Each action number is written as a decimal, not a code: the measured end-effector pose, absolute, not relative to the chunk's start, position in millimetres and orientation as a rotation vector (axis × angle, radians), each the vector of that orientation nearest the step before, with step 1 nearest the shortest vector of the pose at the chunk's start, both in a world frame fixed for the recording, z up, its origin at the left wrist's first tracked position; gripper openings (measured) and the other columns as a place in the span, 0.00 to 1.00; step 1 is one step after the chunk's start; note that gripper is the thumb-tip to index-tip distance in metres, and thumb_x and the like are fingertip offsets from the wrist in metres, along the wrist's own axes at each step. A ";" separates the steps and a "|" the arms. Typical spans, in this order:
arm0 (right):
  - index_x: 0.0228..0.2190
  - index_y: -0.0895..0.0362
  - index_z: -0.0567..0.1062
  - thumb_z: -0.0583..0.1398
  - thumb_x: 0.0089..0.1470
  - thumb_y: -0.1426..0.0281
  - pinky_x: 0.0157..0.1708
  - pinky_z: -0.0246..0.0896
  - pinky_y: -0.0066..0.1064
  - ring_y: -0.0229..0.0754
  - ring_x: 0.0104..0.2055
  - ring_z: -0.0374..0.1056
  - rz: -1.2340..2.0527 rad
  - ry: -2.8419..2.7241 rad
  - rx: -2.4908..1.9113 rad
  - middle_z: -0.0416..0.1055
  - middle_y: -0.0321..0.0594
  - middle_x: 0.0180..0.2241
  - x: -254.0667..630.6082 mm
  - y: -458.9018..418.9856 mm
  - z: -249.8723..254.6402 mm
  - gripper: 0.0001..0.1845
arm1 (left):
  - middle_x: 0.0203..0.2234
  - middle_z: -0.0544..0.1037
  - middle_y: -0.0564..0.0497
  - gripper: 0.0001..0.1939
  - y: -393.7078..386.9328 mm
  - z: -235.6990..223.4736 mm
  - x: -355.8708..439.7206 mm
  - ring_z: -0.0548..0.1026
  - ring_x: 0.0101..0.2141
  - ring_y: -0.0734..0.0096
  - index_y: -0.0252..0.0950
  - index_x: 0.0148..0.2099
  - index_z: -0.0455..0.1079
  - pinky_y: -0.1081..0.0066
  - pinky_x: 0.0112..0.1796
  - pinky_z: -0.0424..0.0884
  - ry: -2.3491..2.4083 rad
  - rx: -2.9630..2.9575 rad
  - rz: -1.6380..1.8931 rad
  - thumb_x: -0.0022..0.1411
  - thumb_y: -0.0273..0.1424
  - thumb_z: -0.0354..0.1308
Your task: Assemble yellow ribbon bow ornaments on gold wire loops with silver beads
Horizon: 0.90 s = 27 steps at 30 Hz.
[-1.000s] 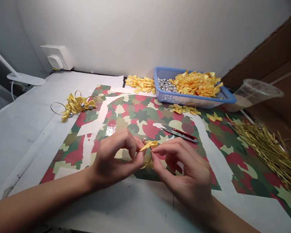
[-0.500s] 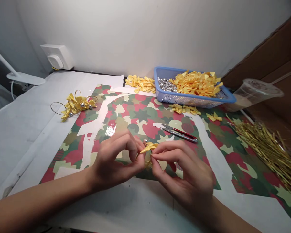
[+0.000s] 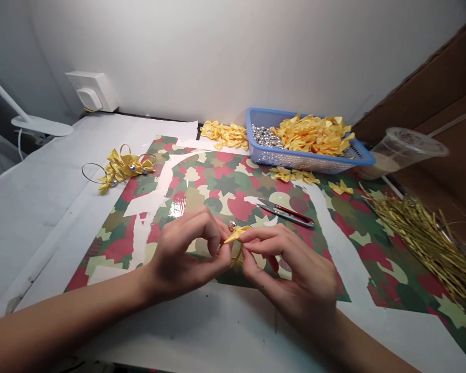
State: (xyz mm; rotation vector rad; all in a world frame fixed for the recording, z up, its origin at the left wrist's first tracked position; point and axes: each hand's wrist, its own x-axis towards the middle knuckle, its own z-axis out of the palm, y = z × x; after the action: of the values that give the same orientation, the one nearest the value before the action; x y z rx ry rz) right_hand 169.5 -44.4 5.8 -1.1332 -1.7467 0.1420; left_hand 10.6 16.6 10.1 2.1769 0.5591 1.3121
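Note:
My left hand [image 3: 186, 254] and my right hand [image 3: 289, 272] meet above the patterned paper, pinching a small yellow satin bow [image 3: 236, 234] between their fingertips. A silver bead [image 3: 232, 225] sits at the bow's upper end. A gold wire [image 3: 236, 259] runs down from it, partly hidden behind my fingers. Just beyond my right hand lie red-handled thread snips [image 3: 285, 215], which neither hand touches.
A blue plastic basket [image 3: 310, 161] holds silver beads and yellow bows. More bows lie beside it, a finished bow-and-wire piece [image 3: 124, 168] lies left, and a gold wire bundle [image 3: 427, 241] lies right. A plastic cup [image 3: 407, 150] stands back right.
My right hand has turned and its fingers now lie flatter, reaching further left over the bow. The bow and bead have dropped slightly, and the left hand stays nearly still.

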 end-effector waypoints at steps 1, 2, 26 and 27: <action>0.28 0.54 0.67 0.60 0.49 0.83 0.28 0.69 0.32 0.40 0.30 0.74 0.149 -1.747 -1.130 0.77 0.40 0.29 169.4 -44.3 5.5 0.12 | 0.20 0.70 0.56 0.15 16.8 9.6 10.7 0.73 0.23 0.75 0.38 0.24 0.56 0.73 0.26 0.76 0.553 2.176 1.316 0.51 0.16 0.57; 0.28 0.54 0.67 0.60 0.49 0.83 0.28 0.69 0.32 0.39 0.31 0.74 0.155 -1.748 -1.124 0.77 0.40 0.29 169.3 -44.2 5.2 0.12 | 0.20 0.70 0.56 0.16 17.0 9.0 10.8 0.73 0.24 0.76 0.38 0.24 0.56 0.73 0.27 0.76 0.550 2.175 1.318 0.51 0.15 0.57; 0.27 0.56 0.72 0.58 0.53 0.77 0.16 0.57 0.23 0.31 0.19 0.61 0.545 -1.602 -1.273 0.75 0.37 0.28 172.8 -40.2 1.3 0.06 | 0.27 0.77 0.50 0.03 23.6 9.1 9.1 0.76 0.26 0.73 0.34 0.38 0.68 0.75 0.25 0.74 0.696 1.912 0.839 0.61 0.27 0.56; 0.28 0.56 0.72 0.58 0.53 0.74 0.16 0.58 0.24 0.32 0.19 0.62 0.641 -1.554 -1.305 0.74 0.36 0.26 173.9 -39.9 1.7 0.04 | 0.27 0.77 0.50 0.03 23.8 9.1 9.1 0.76 0.26 0.74 0.34 0.38 0.69 0.75 0.25 0.74 0.695 1.923 0.843 0.61 0.27 0.55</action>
State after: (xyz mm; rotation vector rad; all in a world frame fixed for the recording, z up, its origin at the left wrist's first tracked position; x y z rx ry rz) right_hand 173.9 -39.9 1.7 -1.3055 -1.5535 0.6414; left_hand 9.1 23.8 9.1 1.9230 0.6946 0.8425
